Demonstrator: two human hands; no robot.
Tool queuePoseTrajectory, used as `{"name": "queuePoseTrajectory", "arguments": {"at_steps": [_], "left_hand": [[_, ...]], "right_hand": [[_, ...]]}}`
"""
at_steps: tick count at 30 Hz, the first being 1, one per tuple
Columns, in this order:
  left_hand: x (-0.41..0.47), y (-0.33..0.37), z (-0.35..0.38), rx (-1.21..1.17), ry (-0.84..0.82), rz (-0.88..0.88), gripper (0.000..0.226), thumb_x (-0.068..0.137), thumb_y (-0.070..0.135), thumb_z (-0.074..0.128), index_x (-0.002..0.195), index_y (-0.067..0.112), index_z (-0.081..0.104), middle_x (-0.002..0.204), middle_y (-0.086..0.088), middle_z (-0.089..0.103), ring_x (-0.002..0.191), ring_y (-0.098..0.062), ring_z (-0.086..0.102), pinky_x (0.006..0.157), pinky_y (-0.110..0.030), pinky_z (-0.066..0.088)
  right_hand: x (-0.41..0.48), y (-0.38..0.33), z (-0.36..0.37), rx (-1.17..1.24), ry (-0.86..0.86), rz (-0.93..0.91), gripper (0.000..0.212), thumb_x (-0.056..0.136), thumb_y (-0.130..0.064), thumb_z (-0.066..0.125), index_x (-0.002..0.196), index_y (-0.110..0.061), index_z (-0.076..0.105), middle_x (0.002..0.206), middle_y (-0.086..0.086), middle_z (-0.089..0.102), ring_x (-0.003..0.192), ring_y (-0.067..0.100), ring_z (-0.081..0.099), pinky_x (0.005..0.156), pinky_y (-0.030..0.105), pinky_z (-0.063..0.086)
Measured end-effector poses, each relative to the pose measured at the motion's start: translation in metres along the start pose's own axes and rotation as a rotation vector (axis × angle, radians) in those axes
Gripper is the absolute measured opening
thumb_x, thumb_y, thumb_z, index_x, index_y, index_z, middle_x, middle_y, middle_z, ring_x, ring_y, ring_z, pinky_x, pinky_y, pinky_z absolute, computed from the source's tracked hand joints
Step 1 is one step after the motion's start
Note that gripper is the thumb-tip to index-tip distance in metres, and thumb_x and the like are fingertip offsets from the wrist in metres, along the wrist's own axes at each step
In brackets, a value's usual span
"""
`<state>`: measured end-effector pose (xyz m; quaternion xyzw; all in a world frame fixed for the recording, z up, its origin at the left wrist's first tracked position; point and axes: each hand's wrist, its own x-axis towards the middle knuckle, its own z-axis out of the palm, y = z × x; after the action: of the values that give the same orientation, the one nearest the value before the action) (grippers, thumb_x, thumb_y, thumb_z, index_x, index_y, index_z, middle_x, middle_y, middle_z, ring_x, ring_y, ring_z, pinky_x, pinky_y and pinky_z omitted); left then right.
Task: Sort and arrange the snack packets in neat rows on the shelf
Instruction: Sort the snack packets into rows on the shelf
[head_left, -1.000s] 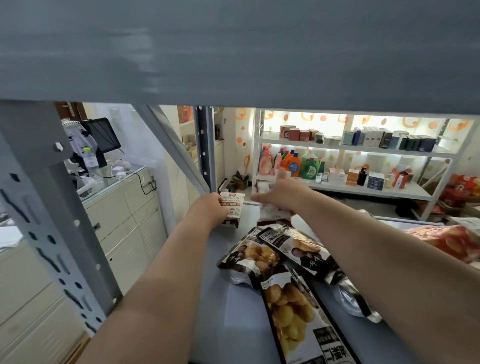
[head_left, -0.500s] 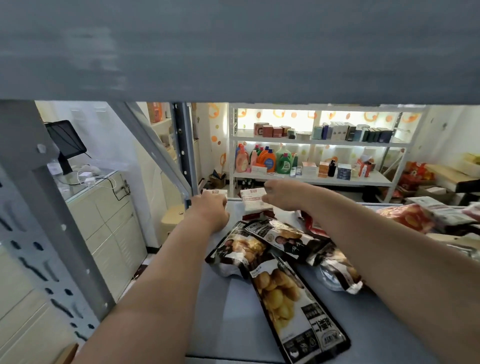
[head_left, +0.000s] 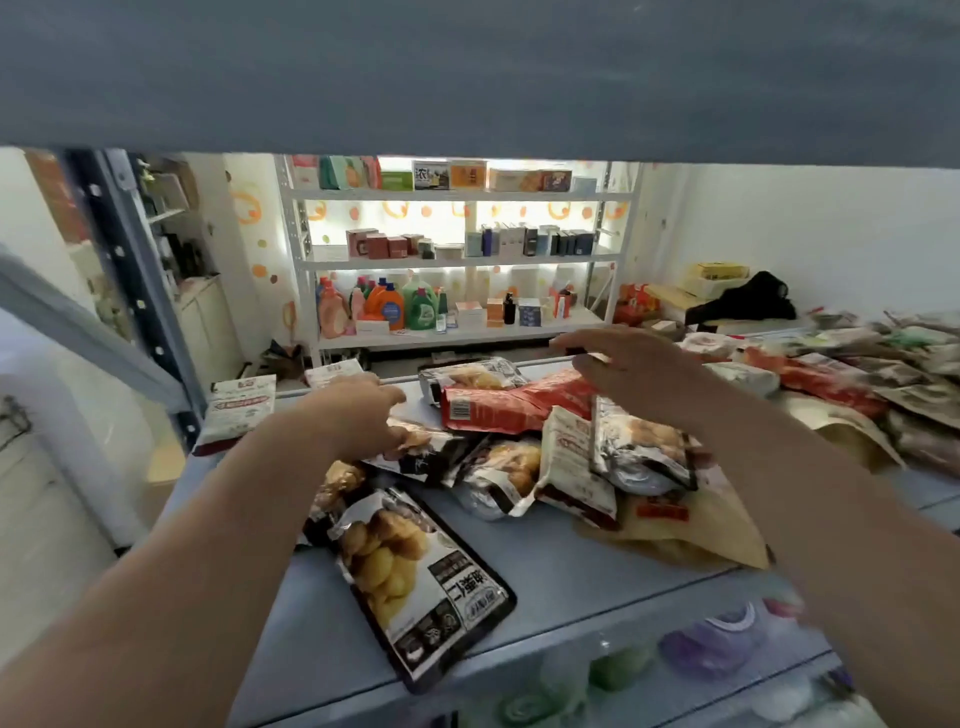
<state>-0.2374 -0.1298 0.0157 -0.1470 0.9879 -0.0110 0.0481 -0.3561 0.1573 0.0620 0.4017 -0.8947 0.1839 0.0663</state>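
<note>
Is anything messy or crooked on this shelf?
Yes. The snack packets lie heaped and overlapping in the middle, not in rows. One black packet lies slanted at the shelf's front edge.

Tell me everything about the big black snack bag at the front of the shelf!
The black snack bag is a flat, shiny plastic packet with a black border, a picture of golden round pieces and a white label with dark characters at its near end. It lies face up, skewed, on the grey-blue shelf, reaching the front edge. Its far end meets another bag.
</note>
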Motion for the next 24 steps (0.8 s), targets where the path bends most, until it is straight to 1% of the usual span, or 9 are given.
{"name": "queuePoseTrajectory", "arguments": {"at_steps": [3, 6, 10, 13, 15, 17, 20, 22, 24], "left_hand": [[-0.005, 0.037, -0.023, -0.105, 0.159, 0.093, 0.06, 0.093, 0.046, 0.057, 0.149, 0.031, 0.038, 0.153, -0.002, 0.038, 0.135, -0.025, 0.042, 0.108, -0.042, 0.04], [-0.006, 0.096, -0.041, -0.144, 0.222, 0.23, 0.058, 0.094, 0.044, 0.058, 0.148, 0.034, 0.039, 0.152, 0.001, 0.04, 0.135, -0.022, 0.043, 0.108, -0.038, 0.039], [0.005, 0.176, -0.05, -0.108, 0.224, 0.292, 0.052, 0.096, 0.048, 0.053, 0.145, 0.04, 0.04, 0.15, 0.005, 0.044, 0.132, -0.018, 0.045, 0.105, -0.033, 0.038], [0.021, 0.232, -0.057, -0.099, 0.197, 0.255, 0.049, 0.097, 0.044, 0.054, 0.144, 0.038, 0.044, 0.145, 0.007, 0.05, 0.127, -0.015, 0.05, 0.103, -0.031, 0.041], [0.034, 0.267, -0.062, -0.126, 0.187, 0.223, 0.044, 0.097, 0.041, 0.055, 0.141, 0.038, 0.048, 0.138, 0.008, 0.056, 0.114, -0.013, 0.055, 0.092, -0.028, 0.044], [0.048, 0.295, -0.066, -0.143, 0.184, 0.204, 0.04, 0.096, 0.04, 0.055, 0.136, 0.038, 0.053, 0.13, 0.007, 0.06, 0.1, -0.01, 0.054, 0.082, -0.027, 0.042], [0.071, 0.325, -0.068, -0.169, 0.129, 0.147, 0.04, 0.095, 0.039, 0.055, 0.135, 0.036, 0.053, 0.128, 0.007, 0.061, 0.1, -0.009, 0.055, 0.087, -0.027, 0.046], [0.084, 0.338, -0.07, -0.174, 0.089, 0.103, 0.04, 0.096, 0.038, 0.055, 0.135, 0.035, 0.053, 0.127, 0.009, 0.062, 0.103, -0.009, 0.056, 0.093, -0.029, 0.047], [0.099, 0.344, -0.072, -0.171, 0.087, 0.049, 0.04, 0.096, 0.038, 0.056, 0.135, 0.035, 0.053, 0.126, 0.007, 0.064, 0.104, -0.011, 0.057, 0.094, -0.032, 0.047]], "right_hand": [[-0.024, 0.056, -0.022, -0.094, -0.06, 0.075, 0.039, 0.102, -0.04, 0.046, 0.14, -0.038, 0.051, 0.151, -0.009, 0.043, 0.139, 0.016, 0.037, 0.109, 0.033, 0.03], [-0.041, 0.109, -0.03, -0.176, -0.136, 0.118, 0.034, 0.1, -0.042, 0.048, 0.133, -0.046, 0.051, 0.151, -0.007, 0.043, 0.142, 0.016, 0.033, 0.116, 0.042, 0.026], [-0.061, 0.164, -0.045, -0.152, -0.179, 0.111, 0.039, 0.103, -0.034, 0.046, 0.141, -0.026, 0.054, 0.15, 0.0, 0.044, 0.137, 0.017, 0.039, 0.108, 0.028, 0.028], [-0.072, 0.21, -0.054, -0.202, -0.155, 0.053, 0.038, 0.102, -0.039, 0.045, 0.138, -0.032, 0.054, 0.146, -0.003, 0.049, 0.13, 0.018, 0.046, 0.105, 0.032, 0.034], [-0.078, 0.241, -0.062, -0.206, -0.111, 0.048, 0.038, 0.096, -0.039, 0.051, 0.134, -0.033, 0.055, 0.141, 0.0, 0.052, 0.126, 0.019, 0.05, 0.104, 0.035, 0.04], [-0.084, 0.265, -0.074, -0.213, -0.108, 0.002, 0.039, 0.095, -0.034, 0.055, 0.134, -0.027, 0.057, 0.14, -0.001, 0.052, 0.125, 0.017, 0.05, 0.102, 0.03, 0.038], [-0.084, 0.293, -0.087, -0.237, -0.131, -0.046, 0.037, 0.096, -0.029, 0.055, 0.133, -0.023, 0.058, 0.132, -0.004, 0.056, 0.122, 0.015, 0.052, 0.097, 0.024, 0.036], [-0.07, 0.31, -0.09, -0.232, -0.151, -0.046, 0.033, 0.095, -0.028, 0.055, 0.127, -0.027, 0.06, 0.125, -0.002, 0.059, 0.117, 0.018, 0.055, 0.097, 0.027, 0.041], [-0.052, 0.322, -0.09, -0.211, -0.164, -0.044, 0.034, 0.093, -0.033, 0.055, 0.127, -0.034, 0.058, 0.13, -0.003, 0.057, 0.119, 0.017, 0.054, 0.1, 0.031, 0.044]]}}
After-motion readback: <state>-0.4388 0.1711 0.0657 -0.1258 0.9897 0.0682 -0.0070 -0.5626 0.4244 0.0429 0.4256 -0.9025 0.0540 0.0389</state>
